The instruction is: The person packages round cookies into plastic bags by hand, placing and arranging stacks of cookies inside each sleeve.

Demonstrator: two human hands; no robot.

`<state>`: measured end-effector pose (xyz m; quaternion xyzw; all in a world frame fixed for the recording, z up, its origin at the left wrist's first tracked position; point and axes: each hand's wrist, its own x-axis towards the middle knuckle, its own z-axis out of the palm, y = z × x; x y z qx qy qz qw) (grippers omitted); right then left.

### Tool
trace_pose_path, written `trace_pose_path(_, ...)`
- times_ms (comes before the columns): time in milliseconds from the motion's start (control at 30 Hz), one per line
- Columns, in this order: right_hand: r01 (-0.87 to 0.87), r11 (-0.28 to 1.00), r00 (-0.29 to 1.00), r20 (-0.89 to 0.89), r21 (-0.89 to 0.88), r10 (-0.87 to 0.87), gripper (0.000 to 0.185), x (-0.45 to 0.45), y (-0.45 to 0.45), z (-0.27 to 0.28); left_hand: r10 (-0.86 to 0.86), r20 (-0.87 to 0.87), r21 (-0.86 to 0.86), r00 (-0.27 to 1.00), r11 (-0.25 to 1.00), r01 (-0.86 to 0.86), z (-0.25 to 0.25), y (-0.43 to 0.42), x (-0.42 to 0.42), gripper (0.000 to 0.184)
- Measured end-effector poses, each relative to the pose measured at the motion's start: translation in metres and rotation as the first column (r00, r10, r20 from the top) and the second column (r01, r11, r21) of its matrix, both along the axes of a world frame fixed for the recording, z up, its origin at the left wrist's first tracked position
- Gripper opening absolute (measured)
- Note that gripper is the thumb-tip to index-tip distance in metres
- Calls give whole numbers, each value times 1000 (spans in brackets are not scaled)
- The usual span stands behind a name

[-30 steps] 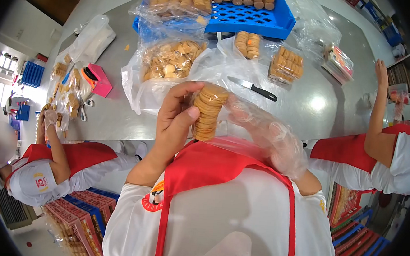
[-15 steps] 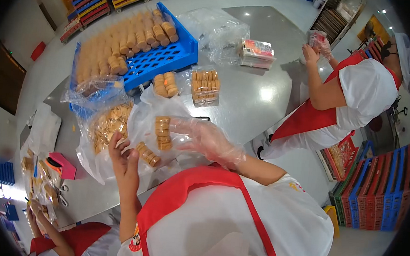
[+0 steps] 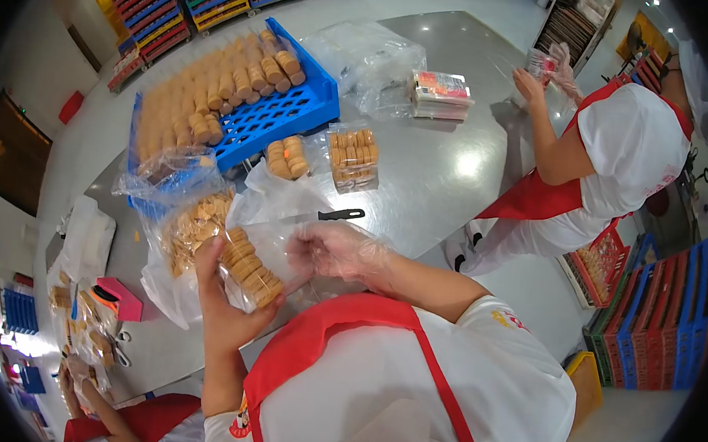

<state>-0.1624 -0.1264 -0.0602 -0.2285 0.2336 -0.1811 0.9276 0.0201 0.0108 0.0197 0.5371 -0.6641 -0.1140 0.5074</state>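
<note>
My bare left hand grips a clear plastic bag of round biscuits, thumb and fingers on either side of it. Beside the bag's right edge, my right hand wears a clear plastic glove, its fingers curled on the clear film there. Right behind the bag lies a transparent bag of broken biscuit pieces. A black handle rests on the table beyond my right hand; the rest of that tool is covered. Farther back are loose biscuit rolls and a filled biscuit pack.
A blue crate holds many biscuit rolls. Clear bags and a stack of printed packets lie on the steel table. Co-workers stand at right and lower left. A pink holder stands left.
The biscuit stack that was in my right hand is no longer there; the bag at left now shows a longer row. My left hand has closed on that bag, and my right hand has curled beside it.
</note>
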Motion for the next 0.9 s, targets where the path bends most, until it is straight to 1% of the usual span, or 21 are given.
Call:
trace_pose_path(100,-93,995,964,254,31,82,18,-9,6,10,-19,102,-65,995,998,26,20,3,-5,103)
trace_pose_path(133,-60,971,987,130,-230,91,18,-10,5,16,-29,116,-69,993,997,37,22,4,-6,103)
trace_pose_path(167,-54,879,998,7,-475,64,18,-12,1,22,-40,131,-71,991,996,50,23,4,-6,103)
trace_pose_path(200,-74,725,995,-104,-685,3,18,-13,-1,25,-43,154,-65,987,996,53,23,4,-8,103)
trace_pose_path(267,30,874,999,50,-486,-7,21,-9,-4,10,-43,205,-68,978,996,58,24,4,-10,104)
trace_pose_path(300,67,928,992,123,-367,-23,23,-7,-5,5,-15,142,-65,990,998,25,18,4,-8,105)
trace_pose_path(367,121,969,967,247,-215,-66,23,-9,-6,6,41,10,-51,999,998,-40,-3,3,-1,109)
trace_pose_path(400,141,981,948,304,-134,-95,23,-10,-6,10,35,-103,-44,994,998,-39,-11,0,-1,111)
trace_pose_path(467,4,997,981,192,-80,12,25,-18,-3,22,24,-324,-30,946,999,-36,-20,-6,-6,116)
trace_pose_path(500,-63,997,988,138,-49,69,27,-20,1,31,17,-388,35,921,999,-4,-20,-6,-11,117)
trace_pose_path(567,-19,966,997,62,-258,36,33,-22,5,39,20,-518,159,855,985,73,-19,-6,-22,120)
trace_pose_path(600,-1,932,1000,27,-362,12,38,-24,7,43,8,-384,101,923,994,33,-34,-9,-13,121)
trace_pose_path(700,24,888,981,-158,-459,-108,52,-36,4,61,87,-405,104,910,993,-49,-44,-3,-6,109)
trace_pose_path(800,102,832,943,-212,-546,-255,62,-40,-2,38,213,-321,182,923,970,-161,-64,18,10,90)
trace_pose_path(867,228,869,933,-156,-440,-324,62,-37,-3,25,185,-73,215,980,962,-166,-86,39,25,80)
trace_pose_path(900,286,882,924,-134,-375,-357,62,-35,-4,15,167,55,237,984,956,-176,-91,42,29,75)
